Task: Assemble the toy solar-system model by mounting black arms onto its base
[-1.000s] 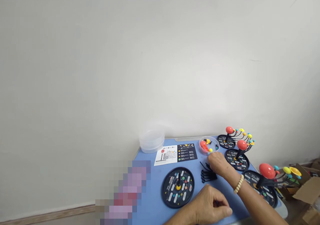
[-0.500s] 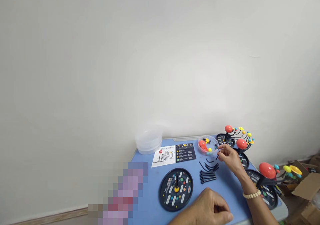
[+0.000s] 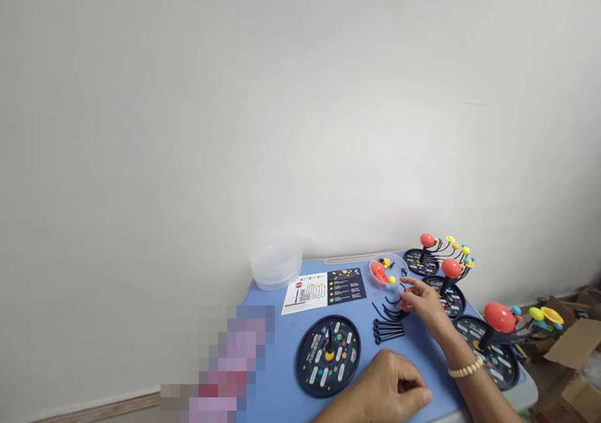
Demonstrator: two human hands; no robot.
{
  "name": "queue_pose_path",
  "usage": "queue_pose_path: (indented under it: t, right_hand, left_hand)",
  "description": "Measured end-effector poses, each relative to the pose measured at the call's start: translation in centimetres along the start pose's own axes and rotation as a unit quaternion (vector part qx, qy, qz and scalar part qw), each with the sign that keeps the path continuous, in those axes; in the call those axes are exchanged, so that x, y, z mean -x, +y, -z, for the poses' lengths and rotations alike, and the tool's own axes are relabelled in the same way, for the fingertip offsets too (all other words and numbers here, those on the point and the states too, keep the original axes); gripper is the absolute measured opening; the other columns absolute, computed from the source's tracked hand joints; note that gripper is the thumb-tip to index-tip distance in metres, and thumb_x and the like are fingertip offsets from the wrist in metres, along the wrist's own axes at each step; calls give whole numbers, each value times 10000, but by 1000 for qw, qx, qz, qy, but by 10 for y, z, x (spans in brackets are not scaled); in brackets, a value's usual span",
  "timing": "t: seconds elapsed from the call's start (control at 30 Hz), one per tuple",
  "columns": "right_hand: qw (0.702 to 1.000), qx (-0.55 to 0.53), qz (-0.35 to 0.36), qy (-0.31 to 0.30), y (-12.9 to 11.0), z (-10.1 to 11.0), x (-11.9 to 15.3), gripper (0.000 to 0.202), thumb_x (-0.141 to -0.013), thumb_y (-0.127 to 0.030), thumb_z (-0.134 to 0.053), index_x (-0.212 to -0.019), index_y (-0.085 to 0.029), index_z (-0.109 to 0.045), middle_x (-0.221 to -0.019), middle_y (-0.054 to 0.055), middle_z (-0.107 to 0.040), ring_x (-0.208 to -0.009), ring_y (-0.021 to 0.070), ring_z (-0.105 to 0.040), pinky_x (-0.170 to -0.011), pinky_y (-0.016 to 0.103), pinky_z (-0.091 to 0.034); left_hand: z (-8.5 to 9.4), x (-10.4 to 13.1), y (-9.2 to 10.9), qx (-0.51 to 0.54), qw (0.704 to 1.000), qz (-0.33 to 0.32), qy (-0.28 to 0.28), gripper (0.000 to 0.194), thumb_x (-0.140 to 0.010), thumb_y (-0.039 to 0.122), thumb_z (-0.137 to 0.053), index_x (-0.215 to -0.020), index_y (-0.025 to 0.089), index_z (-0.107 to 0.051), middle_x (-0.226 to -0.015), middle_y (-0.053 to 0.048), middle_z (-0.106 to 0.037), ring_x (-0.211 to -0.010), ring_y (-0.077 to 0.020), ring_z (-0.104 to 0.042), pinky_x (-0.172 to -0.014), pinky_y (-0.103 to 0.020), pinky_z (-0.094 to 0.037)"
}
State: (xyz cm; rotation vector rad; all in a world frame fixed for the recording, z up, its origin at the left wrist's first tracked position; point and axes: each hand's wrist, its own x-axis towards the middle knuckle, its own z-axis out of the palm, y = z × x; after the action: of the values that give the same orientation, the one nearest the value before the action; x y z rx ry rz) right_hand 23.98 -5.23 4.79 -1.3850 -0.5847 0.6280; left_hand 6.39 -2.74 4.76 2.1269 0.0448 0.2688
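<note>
My right hand [image 3: 421, 304], with a beaded bracelet at its wrist, pinches a thin black curved rod over the right part of the table. Just below and left of its fingers lie several loose black curved rods [image 3: 392, 311]. Nearer me is a row of straight black rods with ringed ends [image 3: 389, 331]. My left hand [image 3: 392, 382] rests loosely curled at the front of the table, with nothing seen in it. To its left lies a round black base [image 3: 327, 373] with a short upright post. Behind my right fingers stands a clear round tub [image 3: 370, 279] of red, yellow and black parts.
A printed instruction sheet [image 3: 305, 295] lies on the blue table [image 3: 282, 348]. Clear stacked tubs [image 3: 276, 266] stand at the back left. Along the right edge are three assembled planet models with red balls [image 3: 499, 318]. Cardboard boxes [image 3: 575, 351] sit beyond the table.
My right hand has moved slightly left and down, from beside the clear tub toward the loose curved rods, still pinching a thin black rod. My left hand stays put.
</note>
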Motion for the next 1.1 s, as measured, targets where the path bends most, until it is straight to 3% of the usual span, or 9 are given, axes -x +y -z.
queue_pose_path:
  t: [0.1,0.47,0.57,0.77,1.1]
  right_hand:
    - [1000,-8,-7,2,1,0,1,494,-482,-345,-801,-923,-144,-705,-538,-41,-599,-526,145,-584,-549,286,-500]
    - [999,-14,11,27,4,4,-3,520,-477,-405,-800,-922,-165,-678,-585,-47,-576,-561,164,-612,-582,311,-518]
    - [999,-9,27,35,8,2,-4,500,-488,-419,-793,-903,-177,-654,-601,-35,-590,-573,173,-610,-577,314,-509]
    - [996,-10,71,57,11,2,-7,472,-537,-403,-760,-930,-183,-618,-631,-32,-603,-586,153,-572,-576,288,-475]
    - [992,-20,91,84,13,9,-8,479,-571,-458,-733,-942,-176,-618,-606,-34,-599,-599,169,-611,-615,313,-519]
  left_hand:
    - [1,-1,2,-13,999,6,37,156,-728,104,-636,-722,152,-784,-632,-19,-719,-605,-132,-597,-636,-211,-447]
    - [1,-2,-3,-30,999,4,42,163,-765,131,-615,-702,153,-763,-648,-18,-729,-619,-139,-622,-629,-209,-450]
    - [4,-4,-6,-56,995,1,89,180,-787,139,-605,-685,160,-751,-637,-20,-712,-611,-142,-606,-612,-222,-436]
    - [19,-8,-16,-158,952,9,263,249,-856,128,-494,-886,192,-733,-858,-64,-738,-831,-221,-647,-760,-326,-501]
    - [25,-20,-41,-253,920,58,295,356,-804,90,-484,-1103,146,-668,-1107,-134,-701,-1067,-273,-628,-944,-452,-506]
